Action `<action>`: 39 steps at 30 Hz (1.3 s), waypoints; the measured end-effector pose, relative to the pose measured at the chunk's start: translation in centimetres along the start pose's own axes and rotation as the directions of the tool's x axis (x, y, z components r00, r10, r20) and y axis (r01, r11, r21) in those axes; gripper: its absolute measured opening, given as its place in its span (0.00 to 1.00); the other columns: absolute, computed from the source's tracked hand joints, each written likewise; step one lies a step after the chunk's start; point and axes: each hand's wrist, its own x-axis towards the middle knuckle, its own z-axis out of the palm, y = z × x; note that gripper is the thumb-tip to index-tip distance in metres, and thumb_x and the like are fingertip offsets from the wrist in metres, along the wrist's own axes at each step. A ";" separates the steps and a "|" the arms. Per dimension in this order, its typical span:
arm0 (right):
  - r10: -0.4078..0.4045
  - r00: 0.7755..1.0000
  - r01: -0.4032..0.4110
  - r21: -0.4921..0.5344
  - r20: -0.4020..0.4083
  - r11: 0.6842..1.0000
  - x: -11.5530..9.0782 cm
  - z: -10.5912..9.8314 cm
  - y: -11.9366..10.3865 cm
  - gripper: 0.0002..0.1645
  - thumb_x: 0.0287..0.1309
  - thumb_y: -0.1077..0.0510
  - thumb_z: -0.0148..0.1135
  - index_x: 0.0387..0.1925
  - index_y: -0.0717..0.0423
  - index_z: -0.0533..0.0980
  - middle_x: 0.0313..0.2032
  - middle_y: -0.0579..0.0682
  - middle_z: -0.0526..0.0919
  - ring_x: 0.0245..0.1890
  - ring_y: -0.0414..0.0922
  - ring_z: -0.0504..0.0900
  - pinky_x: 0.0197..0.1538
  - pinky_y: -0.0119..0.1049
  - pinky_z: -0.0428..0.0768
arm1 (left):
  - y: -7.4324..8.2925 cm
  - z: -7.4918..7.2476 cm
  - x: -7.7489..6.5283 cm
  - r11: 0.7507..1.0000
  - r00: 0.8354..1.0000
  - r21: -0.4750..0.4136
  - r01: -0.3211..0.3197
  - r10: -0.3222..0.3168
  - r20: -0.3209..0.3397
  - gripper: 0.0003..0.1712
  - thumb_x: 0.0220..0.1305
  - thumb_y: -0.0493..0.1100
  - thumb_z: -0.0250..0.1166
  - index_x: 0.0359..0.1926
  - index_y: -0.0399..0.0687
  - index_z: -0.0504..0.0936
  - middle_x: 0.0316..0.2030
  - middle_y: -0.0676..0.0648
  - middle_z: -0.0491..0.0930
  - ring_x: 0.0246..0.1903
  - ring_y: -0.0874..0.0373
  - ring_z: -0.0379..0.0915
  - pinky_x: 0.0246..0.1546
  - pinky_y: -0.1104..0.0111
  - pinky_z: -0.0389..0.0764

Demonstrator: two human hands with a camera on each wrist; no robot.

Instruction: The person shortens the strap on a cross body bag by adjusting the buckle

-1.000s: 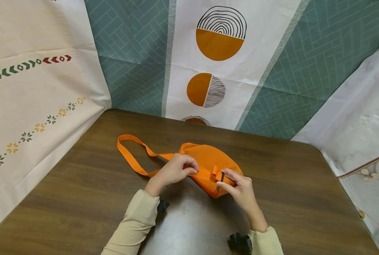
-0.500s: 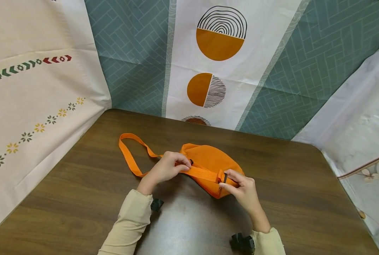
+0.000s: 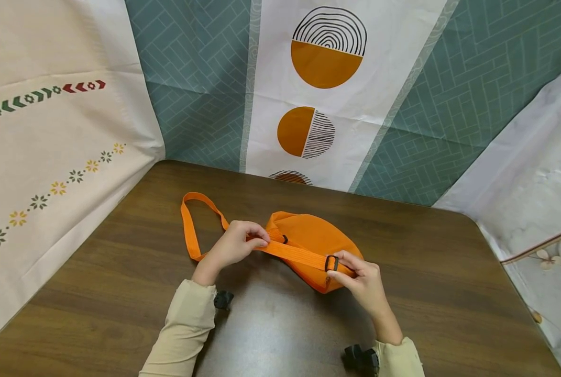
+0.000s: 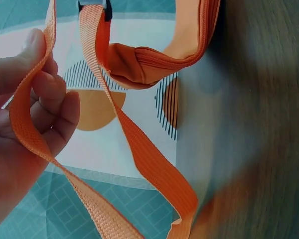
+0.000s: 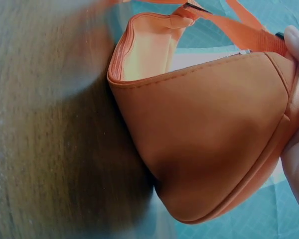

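Observation:
An orange waist bag (image 3: 315, 233) lies on the wooden table with its webbing strap (image 3: 296, 253) drawn across its front. My left hand (image 3: 240, 242) pinches the strap left of the bag; in the left wrist view the strap (image 4: 25, 119) runs between thumb and fingers. At the bag's right end my right hand (image 3: 362, 275) pinches the black slide buckle (image 3: 331, 263) through which the strap is threaded. The right wrist view shows the bag's side panel (image 5: 204, 124), with the right fingers at its edge. A second black fitting (image 3: 285, 239) sits near the bag's left end.
The rest of the strap makes a loop (image 3: 189, 225) on the brown table (image 3: 120, 262) to the left. Patterned cloths (image 3: 200, 78) hang behind and on both sides. A black wrist camera (image 3: 223, 300) is worn on each wrist.
My left hand has moved left, pulling the strap straight. The small loop that stood up at the slide buckle has flattened. The right hand has barely moved, still holding the buckle.

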 end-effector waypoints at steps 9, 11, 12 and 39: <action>0.020 1.000 -0.020 0.013 0.022 1.000 0.7 -0.2 -1.8 0.18 0.32 0.83 0.63 0.33 0.77 0.72 0.27 0.68 0.78 0.28 0.37 0.79 0.30 0.27 0.77 | 0.1 0.0 0.3 0.999 1.000 0.032 0.001 0.000 -0.008 0.03 0.53 0.34 0.64 0.27 0.38 0.81 0.26 0.50 0.78 0.24 0.60 0.69 0.27 0.70 0.75; 0.018 1.000 -0.018 0.017 0.018 1.000 0.7 -0.2 -1.8 0.20 0.31 0.85 0.63 0.33 0.77 0.72 0.27 0.68 0.78 0.28 0.37 0.79 0.30 0.27 0.77 | 0.2 0.0 0.3 0.999 1.000 0.036 -0.001 0.002 0.000 0.03 0.53 0.34 0.64 0.27 0.38 0.81 0.25 0.50 0.78 0.24 0.60 0.69 0.27 0.70 0.75; 0.018 1.000 -0.018 0.021 0.015 1.000 0.6 -0.2 -1.8 0.20 0.30 0.85 0.62 0.33 0.77 0.72 0.27 0.68 0.78 0.28 0.38 0.79 0.30 0.27 0.77 | 0.2 0.1 0.3 0.999 1.000 0.035 -0.005 0.004 0.004 0.02 0.53 0.34 0.64 0.27 0.38 0.81 0.25 0.51 0.78 0.24 0.60 0.69 0.27 0.70 0.75; -0.013 0.954 0.077 -0.205 0.298 0.976 -0.4 -0.6 -1.3 0.09 0.45 0.68 0.65 0.26 0.57 0.73 0.29 0.47 0.75 0.28 0.41 0.71 0.29 0.26 0.70 | 1.7 3.7 2.5 0.833 0.891 0.365 -0.416 0.293 0.348 0.04 0.52 0.40 0.67 0.31 0.45 0.82 0.28 0.53 0.77 0.29 0.61 0.71 0.36 0.73 0.71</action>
